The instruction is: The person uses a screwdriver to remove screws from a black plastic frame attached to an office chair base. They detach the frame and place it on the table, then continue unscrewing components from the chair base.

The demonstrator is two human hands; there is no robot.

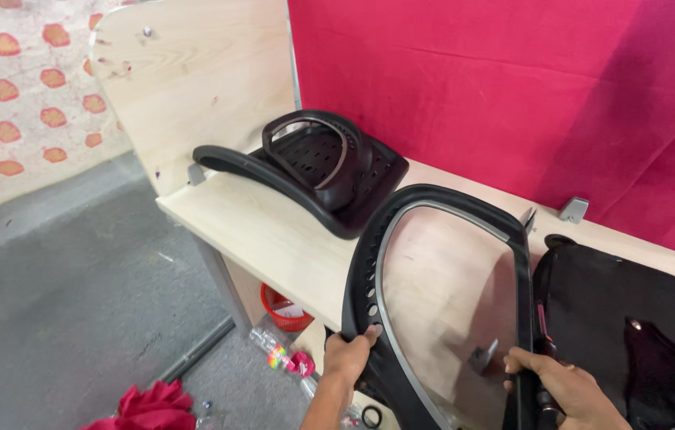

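Gripping the black chair-back frame (441, 279) between them — left hand (348, 356), right hand (564, 390) — each grip clenched on a rail.

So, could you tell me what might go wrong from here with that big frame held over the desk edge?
The black chair-back frame is gripped only at its lower end by the left hand and right hand; it might tip or slip. Part of it hangs past the desk edge, above the red basket and floor clutter. Swinging it could knock the stacked black seat parts nearby.
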